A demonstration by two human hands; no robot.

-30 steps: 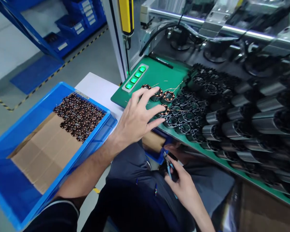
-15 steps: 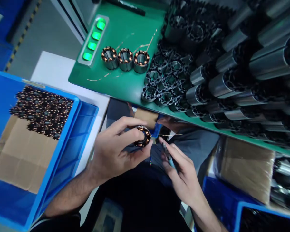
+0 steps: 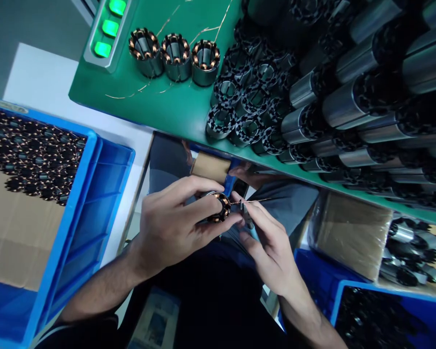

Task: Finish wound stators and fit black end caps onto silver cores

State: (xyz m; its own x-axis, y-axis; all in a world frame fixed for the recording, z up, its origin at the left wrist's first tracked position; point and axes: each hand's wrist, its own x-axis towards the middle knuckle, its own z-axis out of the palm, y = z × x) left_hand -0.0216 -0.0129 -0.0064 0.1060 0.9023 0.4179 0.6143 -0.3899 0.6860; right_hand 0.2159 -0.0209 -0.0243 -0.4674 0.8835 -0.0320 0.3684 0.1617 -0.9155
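My left hand (image 3: 178, 225) grips a small motor stator (image 3: 223, 207), a dark ring with copper windings around its inside. From the stator's right side a thin copper wire (image 3: 259, 200) sticks out past my right hand. My right hand (image 3: 271, 237) is closed around pliers or cutters (image 3: 247, 219) with a light blue handle; the tool's tip is at the wire, close to the stator. Whether its jaws are closed on the wire I cannot tell. Three wound stators (image 3: 176, 55) stand in a row on the green work surface (image 3: 131, 109).
Many unwound stator cores (image 3: 254, 97) crowd the right of the green surface. Left, a blue bin (image 3: 90, 194) holds wound stators on cardboard. Green-lit buttons (image 3: 111, 28) sit at the back left. Wire scraps (image 3: 125, 96) lie about. At lower right is another blue bin (image 3: 343, 295).
My right hand has brought the tool up and left, from below the wire to the wire beside the stator. The left hand still holds the stator. The camera view has shifted.
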